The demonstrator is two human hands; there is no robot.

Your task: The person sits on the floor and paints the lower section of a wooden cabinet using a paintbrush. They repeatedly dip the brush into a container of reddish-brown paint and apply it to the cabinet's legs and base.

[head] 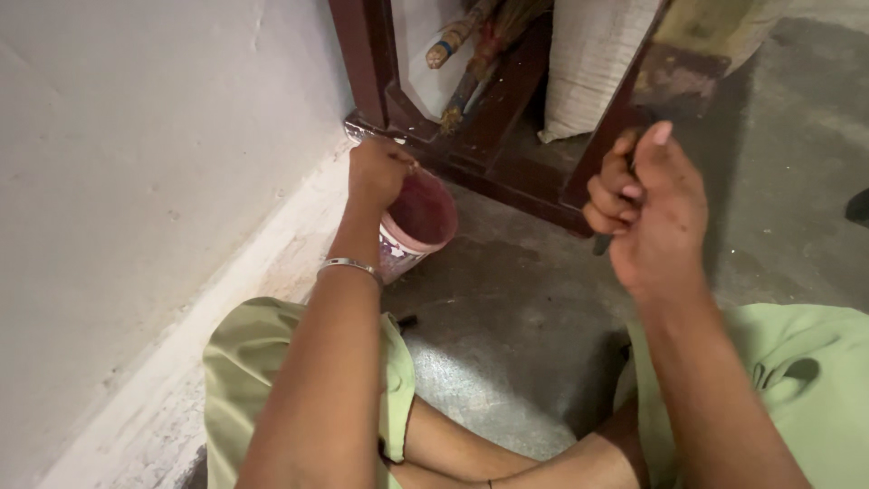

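You are sitting on the grey floor [516,308] with your legs crossed, right next to a white wall [136,181]. Your left hand [378,170] is curled over the rim of a small paint bucket [418,226] and holds it by its edge. The bucket is tipped a little and has dark red paint inside. It sits on the floor, just beside the bottom of a dark red wooden frame [507,172]. A silver bangle [348,265] is on your left wrist. Your right hand [647,204] is closed tight around a dark brush handle [602,243], up near the frame's slanted post. Some broom sticks [471,54] and a white sack [593,63] stand behind the frame.
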